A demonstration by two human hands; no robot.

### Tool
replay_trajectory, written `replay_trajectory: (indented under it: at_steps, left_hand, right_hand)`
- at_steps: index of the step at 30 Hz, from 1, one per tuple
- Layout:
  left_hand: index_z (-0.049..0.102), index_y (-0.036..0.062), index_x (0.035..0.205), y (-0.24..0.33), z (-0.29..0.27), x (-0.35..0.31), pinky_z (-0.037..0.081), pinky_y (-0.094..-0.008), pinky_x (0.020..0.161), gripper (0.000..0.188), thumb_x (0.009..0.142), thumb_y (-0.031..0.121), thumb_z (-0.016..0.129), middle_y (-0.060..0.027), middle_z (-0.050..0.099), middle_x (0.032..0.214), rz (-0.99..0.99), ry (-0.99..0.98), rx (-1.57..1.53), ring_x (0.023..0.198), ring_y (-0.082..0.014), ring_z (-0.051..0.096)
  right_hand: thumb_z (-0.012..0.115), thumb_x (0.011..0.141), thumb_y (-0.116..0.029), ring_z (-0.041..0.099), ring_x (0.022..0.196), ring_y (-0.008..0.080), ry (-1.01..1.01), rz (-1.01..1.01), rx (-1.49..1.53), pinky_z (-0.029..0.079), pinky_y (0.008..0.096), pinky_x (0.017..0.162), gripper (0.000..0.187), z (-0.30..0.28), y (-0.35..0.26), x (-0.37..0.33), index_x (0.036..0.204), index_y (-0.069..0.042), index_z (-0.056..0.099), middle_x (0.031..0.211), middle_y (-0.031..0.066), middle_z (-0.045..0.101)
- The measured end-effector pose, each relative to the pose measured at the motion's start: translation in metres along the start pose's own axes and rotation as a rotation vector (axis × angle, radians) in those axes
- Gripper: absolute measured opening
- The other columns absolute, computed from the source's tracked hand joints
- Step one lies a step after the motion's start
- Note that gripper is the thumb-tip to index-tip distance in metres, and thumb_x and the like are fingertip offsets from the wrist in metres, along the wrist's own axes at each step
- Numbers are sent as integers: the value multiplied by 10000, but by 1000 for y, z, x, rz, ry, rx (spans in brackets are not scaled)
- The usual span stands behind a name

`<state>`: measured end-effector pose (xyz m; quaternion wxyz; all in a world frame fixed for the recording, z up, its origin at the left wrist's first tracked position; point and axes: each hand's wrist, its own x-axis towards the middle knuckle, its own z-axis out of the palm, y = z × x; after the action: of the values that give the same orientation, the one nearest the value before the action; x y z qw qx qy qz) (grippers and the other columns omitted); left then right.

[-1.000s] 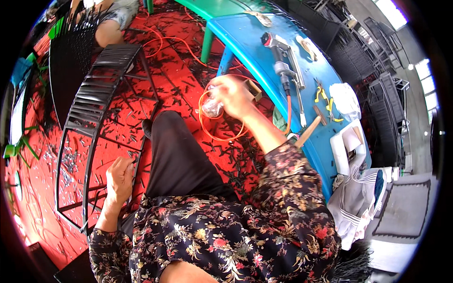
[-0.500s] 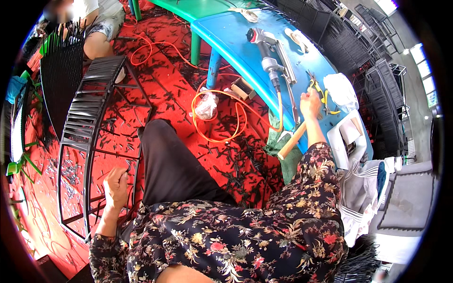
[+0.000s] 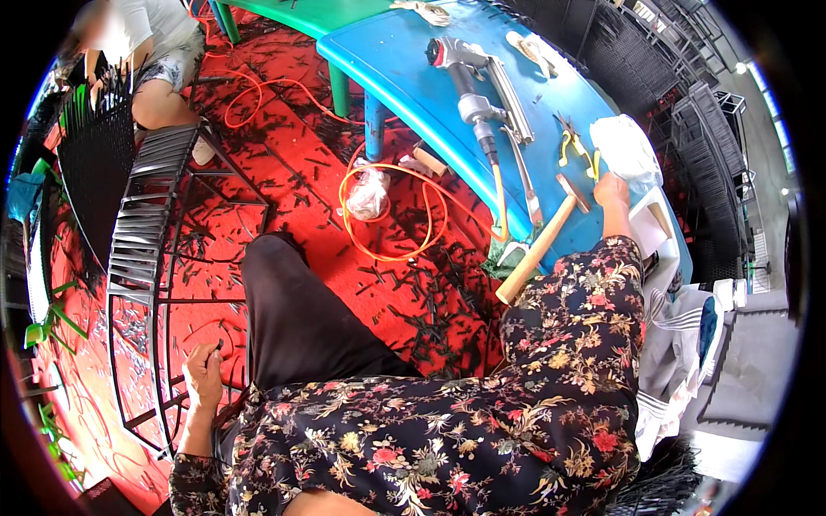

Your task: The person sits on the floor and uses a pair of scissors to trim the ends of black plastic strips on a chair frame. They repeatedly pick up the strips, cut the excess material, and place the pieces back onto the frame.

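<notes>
My left hand (image 3: 204,374) is closed at the right of a black metal frame (image 3: 161,378), pinching a small dark piece (image 3: 220,344) between thumb and finger. Black flat strips (image 3: 142,232) are wound across the frame's upper part. My right hand (image 3: 613,193) rests on the blue table, its fingers curled and partly hidden, at the yellow-handled pliers (image 3: 595,163). Another yellow-handled pair of cutters (image 3: 568,144) lies just beyond. Left of that hand, a wooden-handled hammer (image 3: 540,249) lies at the table's edge, its handle sticking out over it.
On the blue table (image 3: 387,64) lie a pneumatic tool (image 3: 475,107) with an orange hose (image 3: 430,245), a glove (image 3: 532,53) and a white plastic bag (image 3: 621,146). Black scraps (image 3: 439,322) litter the red floor. Another person (image 3: 163,52) sits at the far left beside dark weaving.
My right hand has moved right, from beside the hammer's head to the pliers, uncovering the hammer's head. My left hand stays near the frame, slightly lower. The view has shifted a little.
</notes>
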<state>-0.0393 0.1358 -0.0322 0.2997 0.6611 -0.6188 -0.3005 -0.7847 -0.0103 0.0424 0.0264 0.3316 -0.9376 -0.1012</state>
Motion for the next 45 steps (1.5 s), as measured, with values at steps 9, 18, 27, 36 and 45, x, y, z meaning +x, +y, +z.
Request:
replay_trajectory:
  at_steps: [9,18,27,36,45]
  left_hand:
    - [580,-37,816,6,4,3,376,-275,468,119,790,27,483,-89,527,630,25,-61,-17,485,-140,489]
    - [588,-35,809,-6,24,-14,370,-273,454,113,783,28,498,-82,517,609,-17,-72,-30,474,-122,477]
    - [615,66,932,-2,-15,3,492,-428,681,225,815,199,476,-140,623,885,137,-28,187,814,-332,613]
    - [575,38,723,14,-69,-43,464,-388,690,59,758,81,596,-144,530,913,398,660,-150,823,-327,552]
    - [555,29,762,-59,-76,-72,414,-390,598,38,764,51,586,-103,512,731,27,1161,-158,726,-294,548]
  right_hand:
    - [596,810,-224,514,1134,277,-129,-46,-162,424,386,935,297,-1,19,-12,1087,-122,617,1193,104,563]
    - [622,688,-212,584,920,333,112,-342,138,458,387,760,248,-10,44,-2,863,-38,593,980,175,616]
    - [569,766,-150,522,723,277,184,-981,1091,420,342,622,162,-105,-202,-144,876,-33,592,801,142,572]
    - [560,801,-82,456,465,131,-1329,-1712,729,387,248,422,105,-120,-426,-475,871,-17,604,629,30,520]
    - [550,822,-133,461,597,92,-1971,-2321,-256,371,201,527,254,-85,-541,-709,1028,16,557,786,52,546]
